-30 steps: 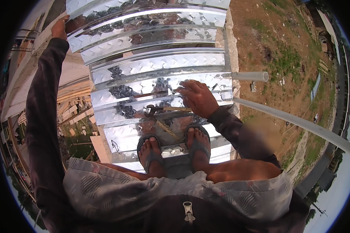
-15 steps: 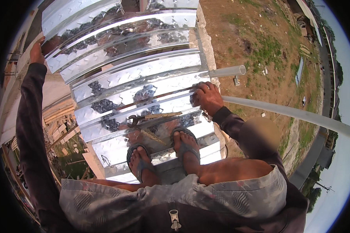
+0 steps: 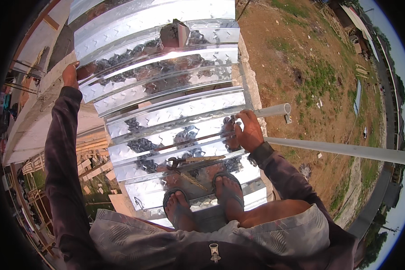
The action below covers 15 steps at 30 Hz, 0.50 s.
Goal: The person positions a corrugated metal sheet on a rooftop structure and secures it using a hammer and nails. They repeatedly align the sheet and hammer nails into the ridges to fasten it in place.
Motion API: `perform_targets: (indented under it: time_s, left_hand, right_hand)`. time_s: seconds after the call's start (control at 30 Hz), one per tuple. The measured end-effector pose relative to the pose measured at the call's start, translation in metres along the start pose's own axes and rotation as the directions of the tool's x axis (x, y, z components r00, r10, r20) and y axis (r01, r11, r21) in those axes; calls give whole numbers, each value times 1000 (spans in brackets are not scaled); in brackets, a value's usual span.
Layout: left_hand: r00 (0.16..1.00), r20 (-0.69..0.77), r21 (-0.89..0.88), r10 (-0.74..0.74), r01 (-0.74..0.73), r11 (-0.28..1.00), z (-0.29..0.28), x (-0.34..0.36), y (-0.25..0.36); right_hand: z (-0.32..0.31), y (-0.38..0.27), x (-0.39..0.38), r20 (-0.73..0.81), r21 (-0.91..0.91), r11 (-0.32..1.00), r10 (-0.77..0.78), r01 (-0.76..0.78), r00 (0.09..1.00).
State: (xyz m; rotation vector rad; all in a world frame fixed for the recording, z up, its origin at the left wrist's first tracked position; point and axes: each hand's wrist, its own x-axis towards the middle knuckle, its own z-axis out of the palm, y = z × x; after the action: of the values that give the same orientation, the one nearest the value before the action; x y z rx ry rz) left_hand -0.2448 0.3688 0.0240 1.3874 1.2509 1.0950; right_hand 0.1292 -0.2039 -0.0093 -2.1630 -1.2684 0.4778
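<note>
Shiny ribbed metal decking sheets (image 3: 175, 108) lie across the view, overlapping in rows. At the far left, my left hand (image 3: 70, 74) is closed on the edge of an upper sheet, its fingertips partly hidden. My right hand (image 3: 249, 129) is by the right edge of a nearer sheet, fingers bent and thumb apart, with nothing seen between them. Just left of it, its reflection shows in the metal. A hammer (image 3: 198, 159) with a wooden handle rests on the sheet in front of my sandalled feet (image 3: 227, 193). A second light strip beside it may be its reflection.
A pale pipe end (image 3: 274, 110) juts out beyond my right hand, and a long pale pipe (image 3: 337, 149) runs right. A rough concrete edge (image 3: 249, 67) borders the drop to bare ground (image 3: 279, 58). Between sheets there is a hole (image 3: 170, 35). Timber pieces (image 3: 94, 168) lie below left.
The view has tilted, so the sheets, hammer and feet appear lower and further right. My right hand's fingers have spread, with the thumb now apart. My left hand keeps to the sheet edge.
</note>
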Motion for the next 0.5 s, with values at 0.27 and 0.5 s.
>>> perform_targets:
  time_s: [0.27, 0.5]
  left_hand:
    - [993, -86, -35, -78, 75, 997, 21, 0, 0]
    - [987, -147, 33, 71, -67, 997, -27, 8, 22]
  right_hand:
    - [3, 28, 182, -362, 250, 967, 147, -56, 920]
    - [5, 19, 253, -185, 794, 603, 360, -77, 914]
